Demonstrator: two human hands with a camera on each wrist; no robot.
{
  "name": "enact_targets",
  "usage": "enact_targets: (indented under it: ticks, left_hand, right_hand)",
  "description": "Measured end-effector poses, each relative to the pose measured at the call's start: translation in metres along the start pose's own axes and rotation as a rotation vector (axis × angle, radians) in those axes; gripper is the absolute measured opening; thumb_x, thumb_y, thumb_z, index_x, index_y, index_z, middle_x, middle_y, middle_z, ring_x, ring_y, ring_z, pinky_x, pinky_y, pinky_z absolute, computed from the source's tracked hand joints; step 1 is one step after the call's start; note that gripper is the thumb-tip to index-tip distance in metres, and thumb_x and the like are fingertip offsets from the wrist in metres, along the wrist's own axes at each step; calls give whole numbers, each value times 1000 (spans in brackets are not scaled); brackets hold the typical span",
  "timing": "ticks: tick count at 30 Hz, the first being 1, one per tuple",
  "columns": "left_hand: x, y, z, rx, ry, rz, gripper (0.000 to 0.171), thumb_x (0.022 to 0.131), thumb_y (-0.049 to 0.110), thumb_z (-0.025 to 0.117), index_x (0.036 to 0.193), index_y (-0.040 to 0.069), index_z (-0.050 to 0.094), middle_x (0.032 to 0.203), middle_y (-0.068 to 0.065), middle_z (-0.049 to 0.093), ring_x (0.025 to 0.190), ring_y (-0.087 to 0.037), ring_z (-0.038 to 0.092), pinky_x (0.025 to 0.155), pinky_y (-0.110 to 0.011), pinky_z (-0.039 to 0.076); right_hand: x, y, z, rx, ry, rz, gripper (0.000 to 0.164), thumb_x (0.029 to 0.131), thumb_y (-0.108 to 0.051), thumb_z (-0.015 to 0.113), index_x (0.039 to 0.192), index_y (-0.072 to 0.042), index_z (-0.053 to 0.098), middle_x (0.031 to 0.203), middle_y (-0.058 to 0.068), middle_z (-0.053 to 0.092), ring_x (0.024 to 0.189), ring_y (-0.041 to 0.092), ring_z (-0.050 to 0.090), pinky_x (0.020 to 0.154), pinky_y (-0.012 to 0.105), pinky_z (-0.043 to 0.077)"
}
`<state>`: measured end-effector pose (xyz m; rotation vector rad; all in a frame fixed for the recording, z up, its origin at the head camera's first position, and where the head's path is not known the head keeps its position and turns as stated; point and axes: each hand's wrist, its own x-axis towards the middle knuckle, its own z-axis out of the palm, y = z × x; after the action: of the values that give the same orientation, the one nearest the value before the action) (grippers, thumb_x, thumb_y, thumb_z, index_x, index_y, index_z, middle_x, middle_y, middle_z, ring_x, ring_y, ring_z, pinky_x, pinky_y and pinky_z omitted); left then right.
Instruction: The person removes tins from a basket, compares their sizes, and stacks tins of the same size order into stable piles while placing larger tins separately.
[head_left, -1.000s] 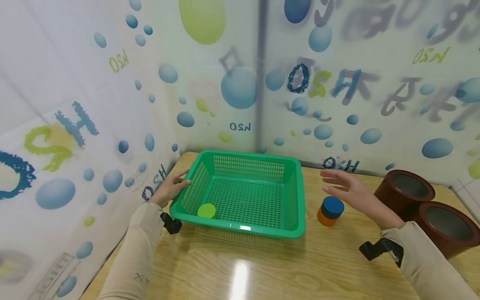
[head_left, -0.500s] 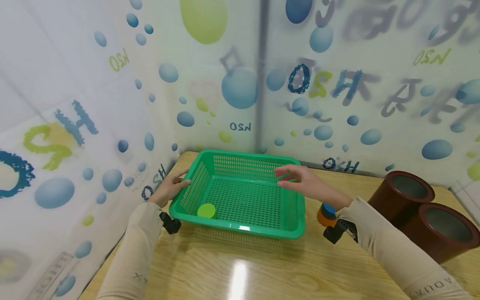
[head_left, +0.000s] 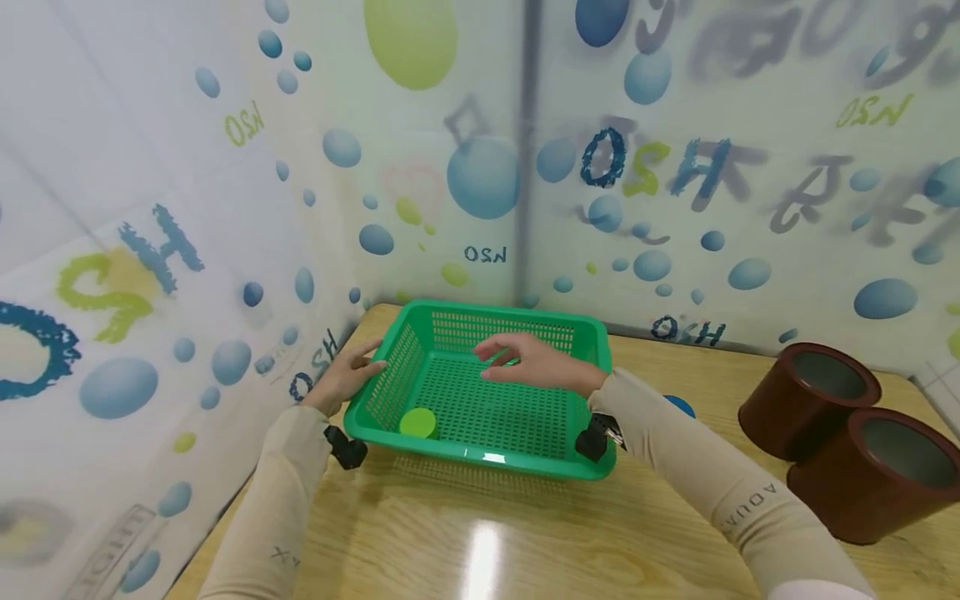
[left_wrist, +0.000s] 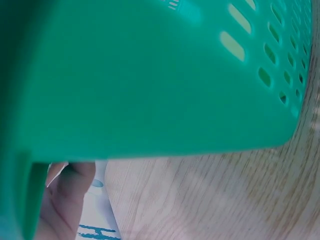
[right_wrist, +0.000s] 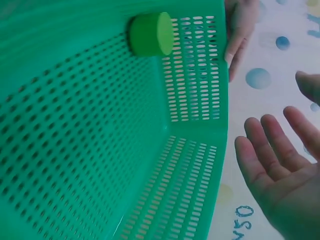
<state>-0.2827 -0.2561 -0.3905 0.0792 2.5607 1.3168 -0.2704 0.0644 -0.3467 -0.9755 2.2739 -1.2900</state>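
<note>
A green plastic basket (head_left: 495, 311) with slotted walls stands on the wooden table. My left hand (head_left: 347, 377) grips its left rim, thumb over the edge and fingers outside. In the left wrist view, part of that hand (left_wrist: 65, 205) shows under the rim. Above the basket hovers my right hand (head_left: 528, 362), palm facing left, fingers apart and slightly bent, holding nothing. A short lime-green cylinder (head_left: 417, 423) lies inside, in the near left corner; the right wrist view shows this cylinder (right_wrist: 151, 34) too. Behind the right forearm only the blue top (head_left: 680, 406) of a round piece shows.
Two dark brown, hollow-looking cylinders (head_left: 780, 412) stand close together at the table's right. A patterned curtain (head_left: 480, 175) hangs behind the table and along its left side. The wooden tabletop (head_left: 420, 533) extends in front of the basket.
My right hand has swept left, from beside the blue-and-orange round piece to over the basket's middle. The forearm now covers most of that piece. My left hand keeps its place on the rim.
</note>
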Motion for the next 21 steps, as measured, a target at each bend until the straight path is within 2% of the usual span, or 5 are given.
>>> enact_targets:
  ticks: [6, 12, 17, 21]
  left_hand:
    - [1, 0, 0, -2, 4, 11, 60, 93, 32, 46, 144, 18, 18, 138, -27, 25, 114, -40, 41, 83, -47, 43]
    - [0, -1, 1, -15, 8, 7, 59, 93, 32, 47, 143, 18, 19, 138, -27, 25, 113, -40, 42, 82, -45, 44]
    - [1, -1, 1, -29, 9, -4, 58, 93, 31, 47, 143, 20, 20, 137, -26, 28, 110, -37, 45, 80, -42, 46]
    - [0, 0, 0, -40, 9, -10, 58, 93, 31, 47, 143, 21, 20, 136, -25, 31, 105, -35, 50, 76, -39, 47]
  right_hand:
    - [27, 0, 9, 36, -63, 18, 43, 87, -22, 58, 128, -11, 46, 120, 6, 51, 107, 21, 51, 83, 30, 45]
    - [51, 8, 22, 96, -106, 11, 45, 87, -16, 58, 129, -7, 45, 120, 9, 51, 108, 24, 50, 84, 33, 45]
    - [66, 22, 35, 122, -124, 50, 45, 86, -13, 60, 128, -5, 45, 118, 12, 51, 106, 28, 51, 86, 37, 44]
    - [72, 30, 41, 133, -125, 83, 46, 85, -9, 60, 128, -3, 45, 118, 15, 51, 107, 28, 50, 85, 34, 45]
